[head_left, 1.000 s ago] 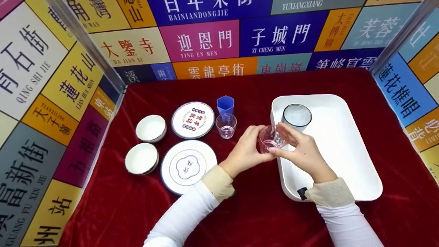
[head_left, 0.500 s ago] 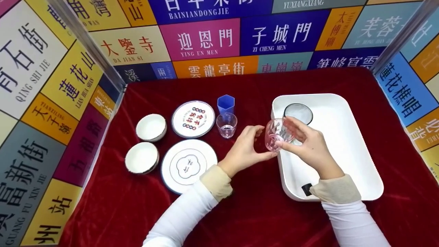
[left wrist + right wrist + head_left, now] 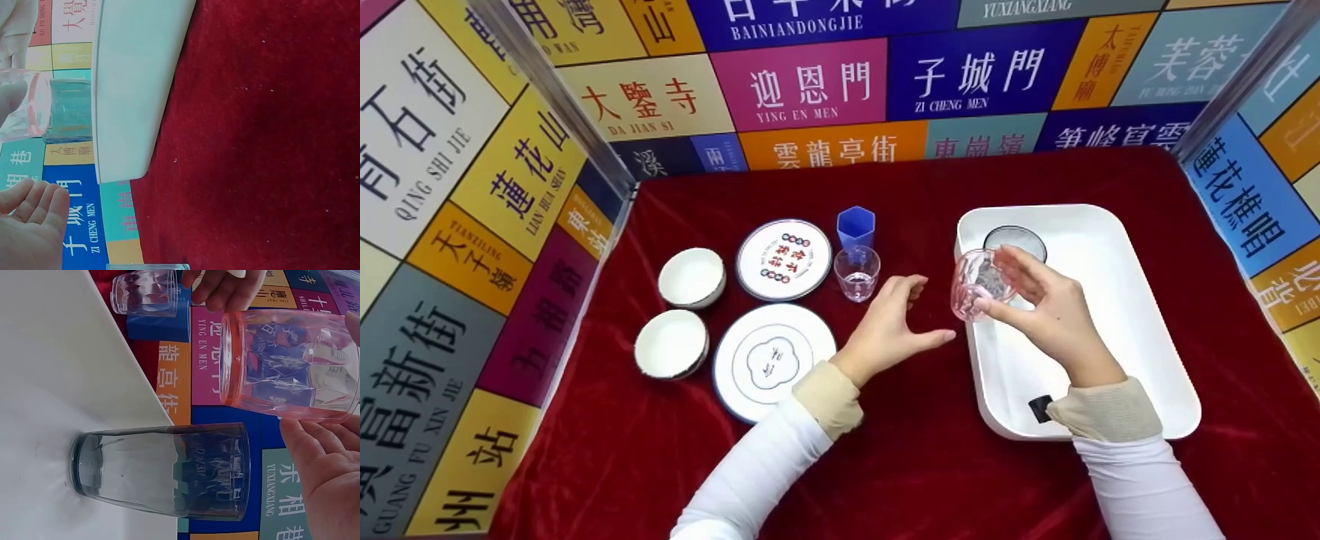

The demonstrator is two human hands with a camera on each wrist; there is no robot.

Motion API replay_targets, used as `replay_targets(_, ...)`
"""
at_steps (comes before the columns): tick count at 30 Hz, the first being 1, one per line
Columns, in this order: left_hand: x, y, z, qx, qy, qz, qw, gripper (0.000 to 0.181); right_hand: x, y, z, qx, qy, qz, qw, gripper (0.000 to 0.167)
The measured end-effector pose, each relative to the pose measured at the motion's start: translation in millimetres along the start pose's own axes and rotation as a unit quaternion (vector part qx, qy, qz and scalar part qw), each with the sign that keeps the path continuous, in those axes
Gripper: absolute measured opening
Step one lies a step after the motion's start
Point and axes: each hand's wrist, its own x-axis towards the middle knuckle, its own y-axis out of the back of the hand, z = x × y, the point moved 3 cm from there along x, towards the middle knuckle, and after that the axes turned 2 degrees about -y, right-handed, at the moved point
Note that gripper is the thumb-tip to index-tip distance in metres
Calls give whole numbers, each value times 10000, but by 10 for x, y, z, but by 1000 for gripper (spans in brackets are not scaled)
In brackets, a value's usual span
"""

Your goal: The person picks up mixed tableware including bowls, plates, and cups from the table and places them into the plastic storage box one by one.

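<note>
In the head view my right hand [image 3: 1054, 319] grips a pink transparent glass [image 3: 976, 286] between thumb and fingers, over the left rim of the white tray [image 3: 1117, 330]. In the right wrist view the pink glass [image 3: 292, 363] has its base toward the tray, level with the upper part of a grey glass [image 3: 169, 472] that stands upright inside the tray. To the left, my left hand [image 3: 889, 330] is held over the cloth, thumb and fingers spread, apart from the pink glass. Its fingers also show in the left wrist view, below the glass.
Left of the hands stand a clear glass [image 3: 857, 279] and a blue hexagonal cup [image 3: 856, 223]. Two plates, one [image 3: 784, 259] behind the other [image 3: 772, 367], and two white bowls [image 3: 691, 277] lie farther left. A black piece [image 3: 1040, 409] sits at the tray's near corner.
Both hands held the pink glass at first; the left hand has let go and drawn back left. My right hand has carried the glass right and slightly away, toward the tray.
</note>
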Motion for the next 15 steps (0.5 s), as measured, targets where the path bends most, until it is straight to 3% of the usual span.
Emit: replay_targets(15,-41,13,-89,-106,75,25,9999,85,36,119,0,7,-154,183,9997,73)
